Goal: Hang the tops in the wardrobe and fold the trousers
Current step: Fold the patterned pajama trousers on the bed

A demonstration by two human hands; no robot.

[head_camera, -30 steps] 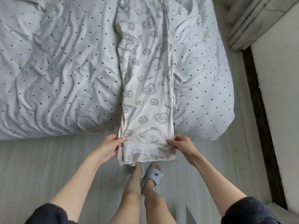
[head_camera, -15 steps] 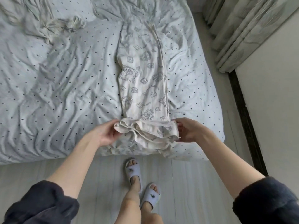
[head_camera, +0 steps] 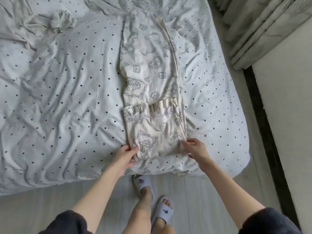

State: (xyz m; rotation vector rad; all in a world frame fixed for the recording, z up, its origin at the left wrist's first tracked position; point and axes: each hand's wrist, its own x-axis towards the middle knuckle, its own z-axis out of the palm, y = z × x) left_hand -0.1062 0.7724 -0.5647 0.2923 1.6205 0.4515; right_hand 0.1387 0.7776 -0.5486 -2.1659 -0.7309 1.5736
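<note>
The left hand [head_camera: 127, 155] pinches the near left corner of the trousers [head_camera: 152, 92], thumb on top of the cloth and the other fingers curled at the folded edge. The right hand [head_camera: 195, 149] is at the near right corner, its fingers bent and their tips on the cloth; whether it grasps the cloth or only touches it, I cannot tell.

Between the two hands runs the near fold of the trousers. They lie flat on the bed [head_camera: 67, 92], stretching straight away from the hands, with the lace hem [head_camera: 148, 114] folded back onto the legs a little beyond the fingers. The cloth is cream with a grey print of hearts and frames.

Far beyond the left hand, a crumpled pale garment [head_camera: 50, 22] lies on the dotted bedding. Beyond the right hand and off the bed, curtains [head_camera: 263, 31] hang to the floor [head_camera: 194, 200]. Below the hands, the person's feet stand in light slippers [head_camera: 143, 183] at the bed's edge.
</note>
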